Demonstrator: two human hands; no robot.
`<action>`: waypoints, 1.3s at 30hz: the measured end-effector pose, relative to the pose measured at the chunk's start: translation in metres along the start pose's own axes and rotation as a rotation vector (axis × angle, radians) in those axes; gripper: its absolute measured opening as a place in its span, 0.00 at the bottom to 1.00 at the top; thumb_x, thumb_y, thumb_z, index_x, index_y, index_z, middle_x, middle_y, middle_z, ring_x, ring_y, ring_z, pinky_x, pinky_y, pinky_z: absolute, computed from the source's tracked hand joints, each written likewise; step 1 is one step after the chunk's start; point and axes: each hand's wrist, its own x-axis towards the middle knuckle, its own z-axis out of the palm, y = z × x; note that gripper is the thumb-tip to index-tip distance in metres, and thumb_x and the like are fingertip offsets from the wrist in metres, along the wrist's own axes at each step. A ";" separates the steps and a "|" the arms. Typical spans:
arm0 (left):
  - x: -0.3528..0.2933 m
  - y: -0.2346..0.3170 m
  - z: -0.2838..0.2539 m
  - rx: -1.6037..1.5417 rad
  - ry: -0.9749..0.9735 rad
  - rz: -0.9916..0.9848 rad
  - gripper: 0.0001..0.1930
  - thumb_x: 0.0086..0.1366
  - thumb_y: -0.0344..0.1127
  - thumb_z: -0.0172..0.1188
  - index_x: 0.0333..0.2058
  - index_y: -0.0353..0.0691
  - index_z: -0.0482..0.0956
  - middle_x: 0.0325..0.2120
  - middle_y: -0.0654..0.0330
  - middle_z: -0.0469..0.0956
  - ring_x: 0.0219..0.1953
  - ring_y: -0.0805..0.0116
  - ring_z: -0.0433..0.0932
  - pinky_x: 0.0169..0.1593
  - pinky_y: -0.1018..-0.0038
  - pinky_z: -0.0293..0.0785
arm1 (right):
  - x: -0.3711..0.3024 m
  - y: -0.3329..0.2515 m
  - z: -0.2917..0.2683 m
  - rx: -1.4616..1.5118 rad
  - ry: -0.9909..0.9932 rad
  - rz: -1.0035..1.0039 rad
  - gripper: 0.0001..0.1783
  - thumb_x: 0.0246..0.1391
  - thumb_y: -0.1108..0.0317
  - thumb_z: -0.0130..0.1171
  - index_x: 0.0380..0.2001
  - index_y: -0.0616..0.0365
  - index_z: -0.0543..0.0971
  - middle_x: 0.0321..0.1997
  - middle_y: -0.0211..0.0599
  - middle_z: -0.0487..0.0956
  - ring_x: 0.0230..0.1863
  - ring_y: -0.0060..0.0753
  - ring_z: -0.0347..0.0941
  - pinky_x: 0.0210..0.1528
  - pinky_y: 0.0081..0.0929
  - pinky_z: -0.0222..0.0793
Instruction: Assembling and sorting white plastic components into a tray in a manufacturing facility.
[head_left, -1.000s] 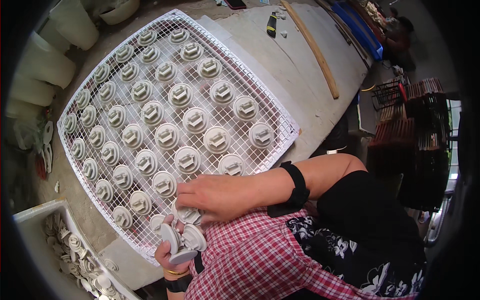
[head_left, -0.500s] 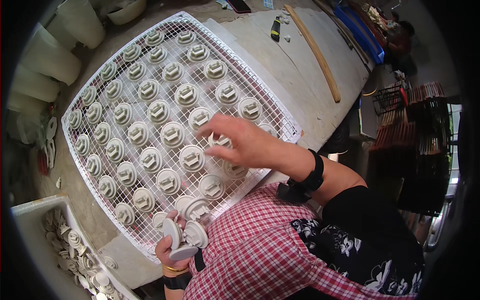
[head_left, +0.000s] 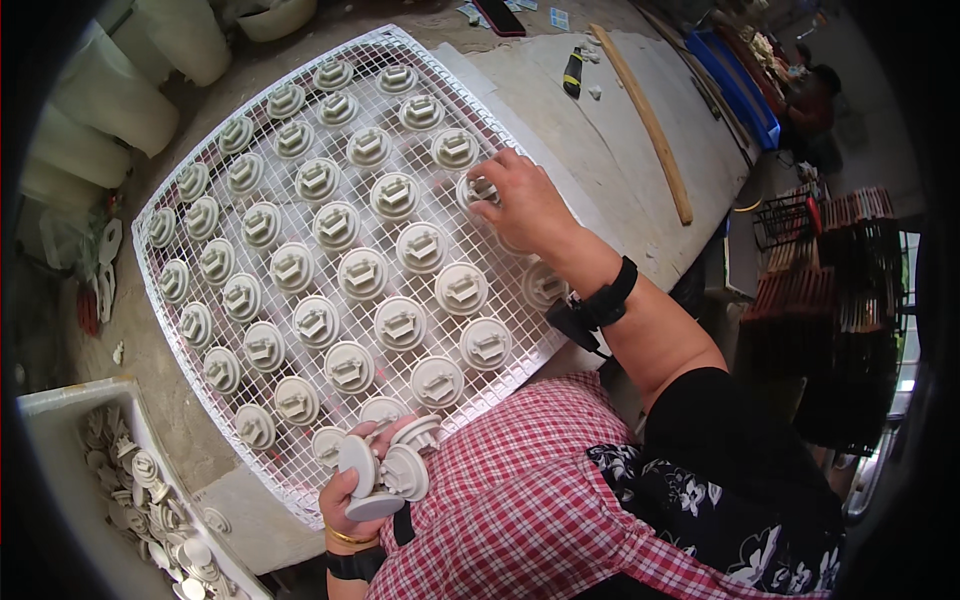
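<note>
Rows of round off-white plastic discs [head_left: 398, 324], each with a raised clip-like block, lie on a white wire mesh rack [head_left: 560, 350]. At the rack's upper right, my right hand [head_left: 525, 200] has thumb and fingers closed around one disc [head_left: 478, 190], partly hidden by the fingers. Below the rack's near edge, my left hand [head_left: 338, 502] clutches several loose discs [head_left: 404, 472], some showing a smooth flat face and others the clip side. These overlap the nearest discs on the rack in view.
A white box [head_left: 75, 395] of jumbled white parts stands at lower left. On the board right of the rack lie a wooden strip [head_left: 645, 120] and a black-and-yellow knife-like tool [head_left: 573, 72]. Pale tubs [head_left: 110, 90] line the far left. Another person [head_left: 812, 105] is at far right.
My right hand has moved away from me across the rack, from above its middle to a disc near the right edge. My left hand keeps its discs. The view has shifted slightly.
</note>
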 end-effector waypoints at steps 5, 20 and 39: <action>0.001 0.002 0.001 -0.018 -0.009 -0.017 0.32 0.57 0.36 0.58 0.60 0.34 0.61 0.50 0.41 0.68 0.64 0.43 0.59 0.64 0.55 0.60 | 0.006 0.000 -0.001 -0.070 -0.001 0.045 0.20 0.48 0.62 0.67 0.45 0.49 0.77 0.47 0.41 0.73 0.50 0.47 0.70 0.54 0.40 0.64; 0.000 0.002 0.005 -0.012 -0.011 -0.028 0.31 0.59 0.38 0.57 0.60 0.36 0.61 0.64 0.28 0.48 0.65 0.37 0.57 0.65 0.51 0.59 | 0.176 -0.006 0.021 -0.023 0.053 0.072 0.24 0.50 0.55 0.64 0.51 0.43 0.76 0.51 0.44 0.75 0.53 0.48 0.72 0.53 0.44 0.65; 0.002 0.009 -0.003 -0.051 0.010 -0.021 0.31 0.58 0.37 0.57 0.60 0.37 0.59 0.64 0.28 0.47 0.65 0.38 0.57 0.64 0.51 0.60 | 0.212 0.000 0.021 -0.179 0.170 -0.012 0.22 0.52 0.52 0.63 0.48 0.46 0.78 0.48 0.41 0.78 0.50 0.47 0.74 0.51 0.43 0.68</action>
